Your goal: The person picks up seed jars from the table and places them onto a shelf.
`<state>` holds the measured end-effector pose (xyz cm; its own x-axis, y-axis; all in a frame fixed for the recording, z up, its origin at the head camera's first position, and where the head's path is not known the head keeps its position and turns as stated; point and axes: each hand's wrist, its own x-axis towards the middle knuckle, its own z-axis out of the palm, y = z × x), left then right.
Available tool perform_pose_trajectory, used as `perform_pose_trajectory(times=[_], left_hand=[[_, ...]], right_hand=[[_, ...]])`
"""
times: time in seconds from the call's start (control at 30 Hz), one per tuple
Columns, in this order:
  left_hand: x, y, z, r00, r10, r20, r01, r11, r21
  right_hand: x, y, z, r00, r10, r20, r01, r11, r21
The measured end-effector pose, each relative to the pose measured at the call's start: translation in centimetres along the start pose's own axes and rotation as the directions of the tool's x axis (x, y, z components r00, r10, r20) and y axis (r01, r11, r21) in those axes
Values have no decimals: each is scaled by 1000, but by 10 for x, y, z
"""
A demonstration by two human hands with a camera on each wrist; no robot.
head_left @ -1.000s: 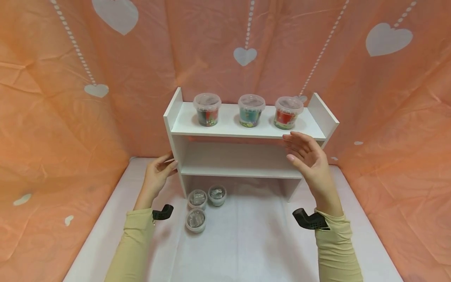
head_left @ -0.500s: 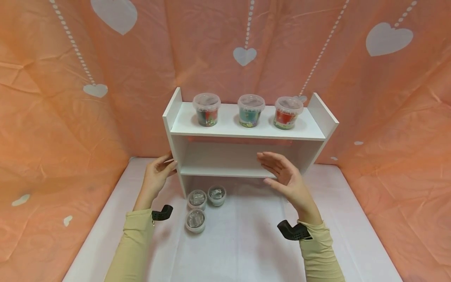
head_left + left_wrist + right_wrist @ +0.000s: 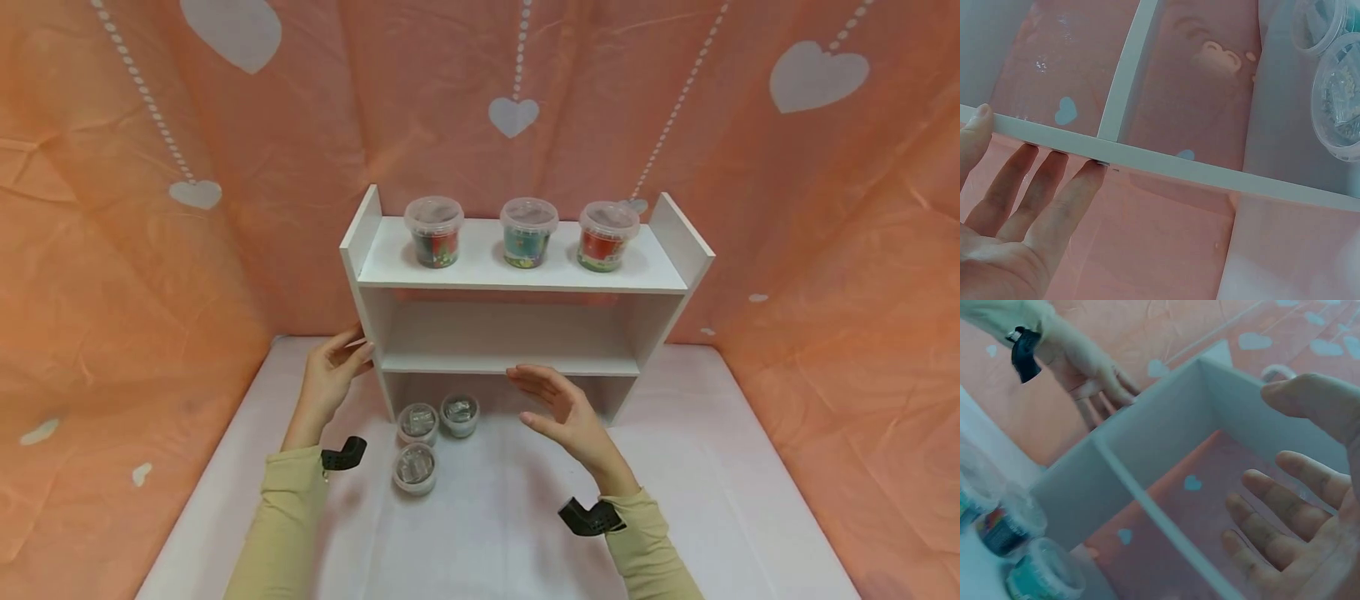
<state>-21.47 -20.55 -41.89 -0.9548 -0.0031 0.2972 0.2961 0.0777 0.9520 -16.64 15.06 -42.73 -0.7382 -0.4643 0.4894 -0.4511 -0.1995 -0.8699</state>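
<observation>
A white two-tier shelf unit (image 3: 517, 333) stands at the back of the table. At its left side panel, my left hand (image 3: 328, 379) touches the outer face with its fingertips; in the left wrist view the fingers (image 3: 1060, 215) are nearly straight against the panel. My right hand (image 3: 564, 417) hovers in front of the lower shelf board, fingers extended and holding nothing. Low at the left, three clear-lidded plastic tubs (image 3: 415, 468) stand close together on the table. On the top board are three more tubs: left (image 3: 435, 235), middle (image 3: 527, 235) and right (image 3: 606, 238).
An orange cloth (image 3: 457, 125) with white hearts hangs behind the unit and along both sides. A white cloth (image 3: 480, 542) covers the table. Wrist-worn black cameras sit on both sleeves.
My right hand has moved left and down, from beside the upper right of the unit to in front of the lower board. The left hand stays at the side panel; the tubs have not moved.
</observation>
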Motion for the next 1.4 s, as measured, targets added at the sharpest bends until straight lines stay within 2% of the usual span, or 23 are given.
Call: perform_pose_trajectory(times=[0.33, 0.83, 1.4], left_hand=[[-2, 0, -1, 1000, -11, 8, 11, 999, 30], [-3, 2, -3, 1000, 8, 19, -9, 1000, 21], [-1, 2, 0, 1000, 19, 18, -19, 1000, 13]], right_hand=[[-13, 28, 1, 994, 84, 72, -85, 996, 14], [-17, 68, 7, 990, 136, 43, -139, 987, 76], [-24, 105, 6, 964, 268, 5, -266, 957, 118]])
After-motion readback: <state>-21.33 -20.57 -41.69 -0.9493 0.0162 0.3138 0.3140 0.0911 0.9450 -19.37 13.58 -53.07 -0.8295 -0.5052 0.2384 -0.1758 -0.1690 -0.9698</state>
